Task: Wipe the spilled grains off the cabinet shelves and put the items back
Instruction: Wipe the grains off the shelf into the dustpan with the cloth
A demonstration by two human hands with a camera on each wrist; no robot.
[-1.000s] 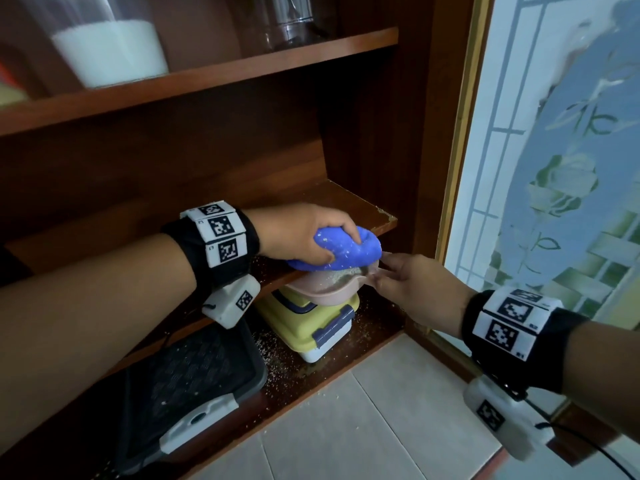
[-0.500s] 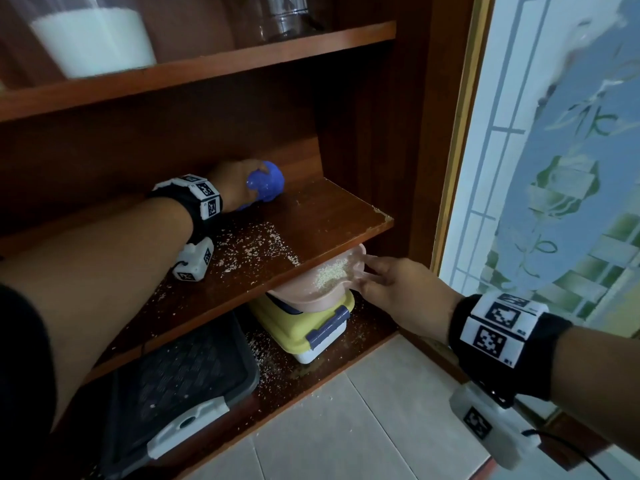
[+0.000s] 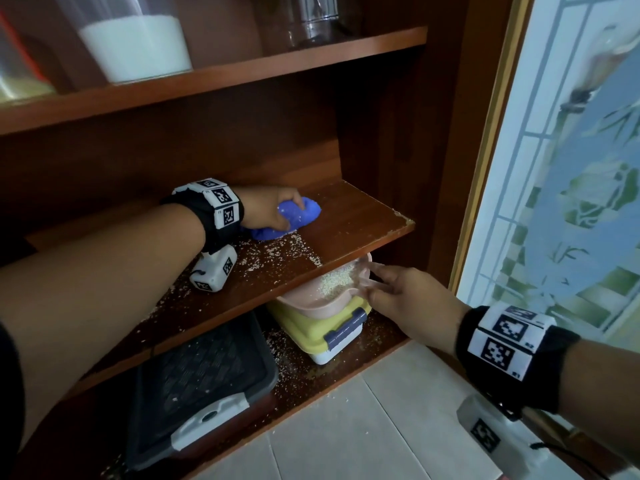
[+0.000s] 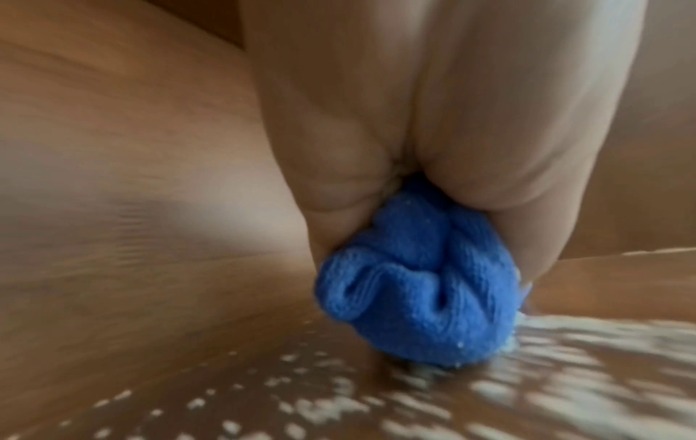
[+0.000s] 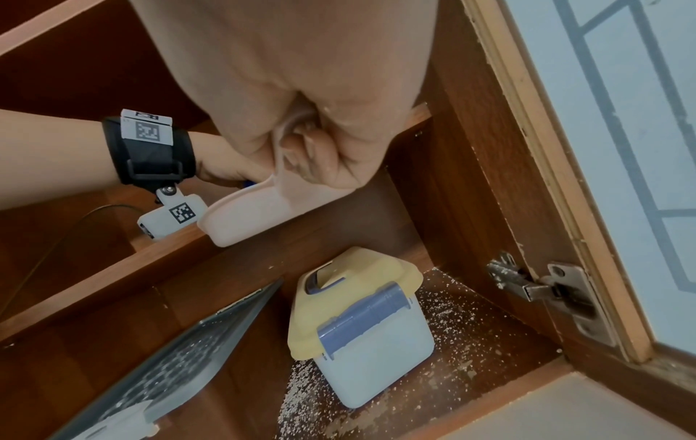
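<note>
My left hand (image 3: 273,211) grips a bunched blue cloth (image 3: 294,220) (image 4: 418,294) pressed onto the middle wooden shelf (image 3: 353,223), just behind a trail of pale spilled grains (image 3: 284,252) (image 4: 376,399). My right hand (image 3: 398,292) (image 5: 312,143) pinches the rim of a pink scoop-like bowl (image 3: 318,296) (image 5: 248,217), held just under the shelf's front edge. A small heap of grains (image 3: 337,280) lies in the bowl. More grains are scattered over the bottom shelf (image 3: 298,368) (image 5: 471,336).
A yellow-lidded white box (image 3: 329,334) (image 5: 361,324) and a dark grey tray-like case (image 3: 197,386) stand on the bottom shelf. The top shelf holds a jar of white powder (image 3: 135,46) and a glass jar (image 3: 311,19). An open patterned glass door (image 3: 571,168) is at right.
My left hand with the cloth went from the shelf's front edge to the back, then came forward and right, pushing grains toward the edge. The bowl stays under the edge.
</note>
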